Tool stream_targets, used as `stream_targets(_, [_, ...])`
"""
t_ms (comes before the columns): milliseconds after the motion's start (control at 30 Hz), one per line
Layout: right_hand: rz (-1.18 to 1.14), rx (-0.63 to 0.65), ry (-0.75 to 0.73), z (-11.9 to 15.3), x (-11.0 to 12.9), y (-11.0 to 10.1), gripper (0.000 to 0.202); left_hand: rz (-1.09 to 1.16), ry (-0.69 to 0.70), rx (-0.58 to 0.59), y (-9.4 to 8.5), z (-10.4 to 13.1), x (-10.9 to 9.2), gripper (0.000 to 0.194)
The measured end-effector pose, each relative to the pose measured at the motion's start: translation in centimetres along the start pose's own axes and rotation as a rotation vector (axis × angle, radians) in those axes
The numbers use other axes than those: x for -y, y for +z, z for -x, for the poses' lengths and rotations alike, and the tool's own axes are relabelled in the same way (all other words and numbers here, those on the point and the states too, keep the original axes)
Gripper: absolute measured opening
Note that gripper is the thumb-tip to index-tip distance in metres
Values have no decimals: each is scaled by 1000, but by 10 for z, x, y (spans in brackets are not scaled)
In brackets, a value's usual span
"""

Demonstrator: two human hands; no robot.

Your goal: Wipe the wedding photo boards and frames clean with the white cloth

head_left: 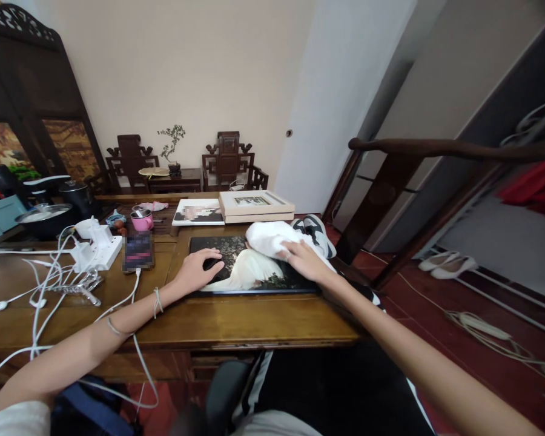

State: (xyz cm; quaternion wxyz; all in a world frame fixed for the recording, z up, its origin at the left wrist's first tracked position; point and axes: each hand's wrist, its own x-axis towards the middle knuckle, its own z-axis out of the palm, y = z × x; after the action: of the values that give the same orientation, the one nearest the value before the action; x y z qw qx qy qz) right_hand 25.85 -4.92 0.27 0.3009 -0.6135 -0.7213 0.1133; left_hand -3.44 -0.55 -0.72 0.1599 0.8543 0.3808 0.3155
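Note:
A dark picture panel [254,272], showing a white dress-like shape, lies flat on the wooden table near its front edge. Resting on the panel's left part is my left hand [198,269], its fingers apart and holding nothing. My right hand [305,260] grips a bunched white cloth [267,237] over the panel's upper right part. The cloth hides that corner of the picture, and part of it hangs toward the right side.
Behind the panel lie a smaller picture [197,212] and a stack of pale frames [257,206]. To the left are a phone [138,251], a pink cup [142,218], a power strip [102,248] and tangled white cables. A wooden chair [390,175] stands at the right.

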Motion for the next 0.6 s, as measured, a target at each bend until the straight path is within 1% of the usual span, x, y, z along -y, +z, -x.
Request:
stream_targets(33, [14, 9, -25, 18, 2, -1, 24, -3, 0, 2, 0, 0, 0, 27])
stream_targets(100, [58, 49, -124, 53, 11, -2, 26, -25, -8, 5, 0, 0, 0, 28])
stream_targets(167, [59, 126, -196, 83, 20, -5, 27, -58, -14, 13, 0, 1, 1, 31])
stream_targets(233, [38, 197, -221, 98, 26, -9, 27, -97, -13, 30, 1, 1, 3, 34])
stream_targets(267, [27, 223, -224, 100, 28, -11, 27, -116, -14, 41, 1, 1, 3, 35])
stream_targets(300, [21, 238, -224, 96, 29, -12, 27, -136, -19, 53, 1, 2, 4, 37])
stream_targets(367, [24, 240, -236, 78, 27, -12, 28, -172, -39, 76, 1, 2, 4, 39])
stream_targets(467, [77, 195, -239, 33, 21, -6, 28, -215, -62, 104, 0, 3, 1, 42])
stream_targets(533, [123, 153, -198, 1, 16, -1, 27, -228, -66, 113, -1, 4, -1, 45])
stream_targets(600, [150, 117, -155, -24, 13, 3, 28, -234, -66, 120, -2, 5, -3, 49])
